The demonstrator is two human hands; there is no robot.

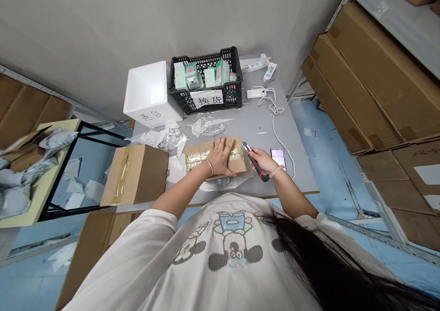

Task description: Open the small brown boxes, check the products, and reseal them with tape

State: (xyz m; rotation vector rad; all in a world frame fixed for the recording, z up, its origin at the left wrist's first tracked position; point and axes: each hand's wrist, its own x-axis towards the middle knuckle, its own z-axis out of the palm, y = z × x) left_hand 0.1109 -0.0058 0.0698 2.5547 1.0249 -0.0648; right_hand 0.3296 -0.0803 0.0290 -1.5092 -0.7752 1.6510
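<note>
A small cardboard box (237,165) with clear yellowish tape across its top lies on the grey table (240,125) in front of me. My left hand (220,156) rests on top of it with fingers spread, pressing on the tape and cardboard. Just right of the box, my right hand (264,160) is closed around a red and black utility knife (256,165). Its blade end points up and left, close to the box's right edge; I cannot tell whether it touches. A phone (278,157) with a lit screen lies right of that hand.
Behind the box are crumpled plastic wrap (208,126), a white foam bin (147,91) and a black crate (237,91) holding small green and white boxes. A larger taped carton (144,173) stands left. Power strips (257,93) with a white cable lie at the back right.
</note>
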